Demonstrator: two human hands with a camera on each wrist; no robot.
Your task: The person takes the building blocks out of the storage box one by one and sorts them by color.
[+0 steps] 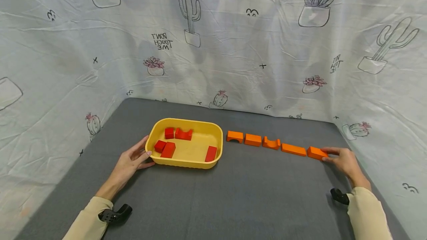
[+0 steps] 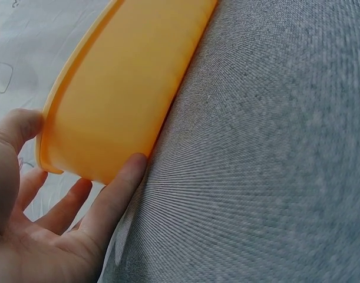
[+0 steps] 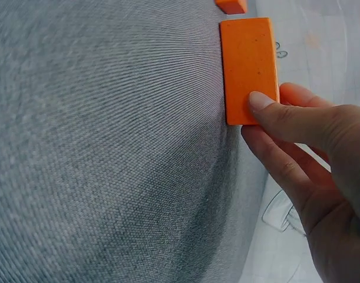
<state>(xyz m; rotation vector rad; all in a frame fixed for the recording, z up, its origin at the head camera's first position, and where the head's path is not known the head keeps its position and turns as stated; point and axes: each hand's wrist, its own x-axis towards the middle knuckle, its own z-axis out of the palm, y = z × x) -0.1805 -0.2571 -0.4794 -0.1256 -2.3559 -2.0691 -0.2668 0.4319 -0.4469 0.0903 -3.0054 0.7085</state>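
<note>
Looks about 50% done: 4 orange blocks (image 1: 293, 149) are lined up right of the yellow tray (image 1: 183, 162), the 5th block (image 1: 315, 153) pinched by the right hand (image 1: 345, 163). 5 red blocks (image 1: 168, 150) are left inside, tray gripped by the left hand (image 1: 130, 161).

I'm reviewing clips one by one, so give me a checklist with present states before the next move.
1. Right hand pinching the end orange block: ok.
2. That block touching the neighbouring orange block: not ok, a gap shows.
3. Left hand touching the yellow tray: ok, at its left end.
4. Five red blocks inside the tray: ok.
5. Tray resting on the table: ok.
6. Firmness of the pinch: cannot tell.
</note>
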